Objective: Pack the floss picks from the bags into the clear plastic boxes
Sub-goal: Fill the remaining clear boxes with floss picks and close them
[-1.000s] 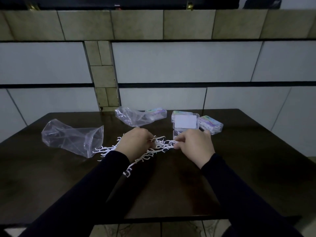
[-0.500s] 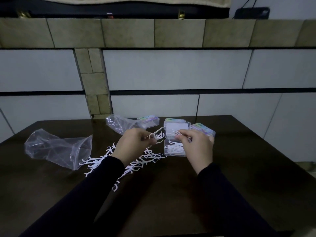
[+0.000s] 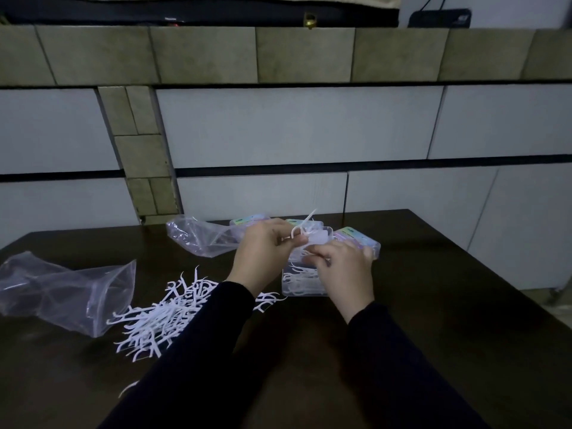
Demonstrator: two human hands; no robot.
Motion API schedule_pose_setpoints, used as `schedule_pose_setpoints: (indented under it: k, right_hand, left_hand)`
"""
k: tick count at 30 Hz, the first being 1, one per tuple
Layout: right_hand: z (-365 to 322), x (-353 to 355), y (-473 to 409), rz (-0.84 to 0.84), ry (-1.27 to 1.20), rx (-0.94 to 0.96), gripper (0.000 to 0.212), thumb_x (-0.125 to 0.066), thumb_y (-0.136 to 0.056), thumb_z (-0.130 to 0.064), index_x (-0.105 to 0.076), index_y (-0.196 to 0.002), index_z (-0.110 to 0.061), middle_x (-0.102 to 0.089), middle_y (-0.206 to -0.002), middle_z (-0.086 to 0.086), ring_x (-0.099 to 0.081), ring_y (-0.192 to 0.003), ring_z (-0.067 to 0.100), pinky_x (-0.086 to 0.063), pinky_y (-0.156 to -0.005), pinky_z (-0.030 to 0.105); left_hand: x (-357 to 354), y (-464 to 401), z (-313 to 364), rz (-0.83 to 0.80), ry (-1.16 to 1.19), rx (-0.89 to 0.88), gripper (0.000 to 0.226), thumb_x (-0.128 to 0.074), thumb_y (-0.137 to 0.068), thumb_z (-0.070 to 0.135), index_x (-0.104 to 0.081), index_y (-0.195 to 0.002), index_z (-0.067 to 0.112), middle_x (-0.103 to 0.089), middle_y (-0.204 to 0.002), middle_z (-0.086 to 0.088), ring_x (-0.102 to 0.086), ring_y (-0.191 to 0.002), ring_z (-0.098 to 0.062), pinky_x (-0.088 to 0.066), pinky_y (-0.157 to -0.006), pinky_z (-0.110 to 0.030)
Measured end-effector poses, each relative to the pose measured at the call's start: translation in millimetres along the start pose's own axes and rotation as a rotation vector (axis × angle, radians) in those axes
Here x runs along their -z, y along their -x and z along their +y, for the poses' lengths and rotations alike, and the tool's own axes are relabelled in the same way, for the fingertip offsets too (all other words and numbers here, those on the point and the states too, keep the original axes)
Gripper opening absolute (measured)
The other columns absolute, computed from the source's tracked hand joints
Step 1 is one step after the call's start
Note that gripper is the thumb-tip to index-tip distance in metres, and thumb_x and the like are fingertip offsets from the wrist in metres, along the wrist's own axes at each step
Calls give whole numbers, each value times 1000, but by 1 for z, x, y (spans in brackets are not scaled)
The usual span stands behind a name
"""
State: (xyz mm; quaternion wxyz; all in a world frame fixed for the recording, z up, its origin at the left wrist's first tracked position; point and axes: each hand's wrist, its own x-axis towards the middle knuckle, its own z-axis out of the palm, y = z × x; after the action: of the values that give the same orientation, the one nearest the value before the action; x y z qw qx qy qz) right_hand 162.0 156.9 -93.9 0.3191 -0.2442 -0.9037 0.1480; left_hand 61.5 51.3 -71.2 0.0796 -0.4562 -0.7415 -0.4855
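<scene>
Left hand (image 3: 263, 252) is pinched shut on a small bunch of picks (image 3: 301, 232), held just above the open box (image 3: 305, 280). Their pointed tails stick up and away from the person, heads down at the fingertips.

Right hand (image 3: 343, 270) is right beside it, over the box; fingers curled, tips seem to be on a pick at the box mouth, but I can't tell if it's actually gripping.

Box sits directly under both hands, long axis running away from the person, some picks already lying inside. So the drop is straight down, and the bunch likely needs turning to lie along the box.

Loose pile (image 3: 164, 314) is on the table (image 3: 433, 305) below-left of the left hand, so the left is nearer for the next grab. Empty bag (image 3: 68, 292) further left, second bag (image 3: 201, 236) behind. More boxes (image 3: 359, 239) at the back.
</scene>
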Motion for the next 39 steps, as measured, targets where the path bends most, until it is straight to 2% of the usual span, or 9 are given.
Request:
schedule_pose_setpoints:
  k: [4,8,12,17,21,25,32,36,39]
  right_hand:
    - [5,-4,-1,-98,-6,28,20,-54,-95,-41,-70,-105,-36,-65,-101,-10,-47,-107,12,-18,-97,36]
    - [13,-5,-2,-115,-13,7,20,-60,-88,-48,-72,-100,-37,-64,-96,-8,-47,-103,11,-17,-90,32]
    - [17,-2,-1,-113,-83,-19,27,-64,-81,-56,-73,-95,-34,-67,-94,-10,-49,-103,10,-20,-94,35]
    - [21,10,5,-124,-141,-97,50,-66,-81,-54,-60,-125,-33,-65,-110,-13,-34,-102,2,-23,-105,36]
    - [25,10,5,-132,-126,-74,58,-65,-82,-54,-49,-134,-36,-58,-106,-19,-45,-108,3,-24,-104,37]
    - [30,11,5,-193,-65,-42,59,-62,-83,-55,-43,-138,-41,-46,-132,-13,-37,-126,9,-22,-109,41]
    - [33,9,5,-223,-56,-6,22,-57,-91,-45,-66,-110,-39,-58,-120,-17,-45,-117,6,-22,-107,41]
    - [32,10,6,-221,-43,-20,18,-57,-92,-44,-68,-105,-37,-63,-112,-16,-49,-111,6,-24,-107,40]
    - [32,10,5,-214,-35,-24,31,-55,-89,-54,-64,-113,-38,-59,-119,-15,-47,-118,9,-24,-107,42]
  left_hand:
    - [-14,4,-13,-18,-139,-1,11,-68,-87,20,-78,-83,16,-68,-85,7,-60,-83,-17,-49,-76,-36]
    - [-20,12,-14,-38,-269,-5,14,-65,-89,22,-78,-87,17,-69,-93,4,-58,-88,-20,-48,-75,-36]
    - [-22,15,-18,-43,-353,-17,14,-64,-89,23,-78,-89,25,-68,-96,7,-55,-89,-18,-46,-74,-34]
    - [-22,19,-19,-140,-512,-49,21,-55,-94,33,-75,-100,29,-65,-104,8,-40,-85,-10,-35,-71,-25]
    - [-23,18,-18,-197,-625,-108,25,-52,-95,39,-73,-106,29,-65,-107,5,-37,-85,-11,-33,-70,-24]
    - [-24,17,-23,-231,-595,-125,23,-58,-91,39,-74,-104,27,-65,-109,3,-38,-87,-11,-31,-71,-23]
    - [-16,16,-23,-231,-345,92,22,-73,-81,37,-73,-102,32,-58,-105,7,-49,-99,-11,-45,-87,-30]
    - [-6,16,-22,-204,-220,151,14,-75,-79,32,-75,-93,32,-59,-95,10,-54,-87,-4,-42,-76,-17]
    - [-3,16,-23,-211,-222,157,16,-75,-79,31,-76,-94,28,-60,-92,10,-54,-83,-3,-37,-70,-10]
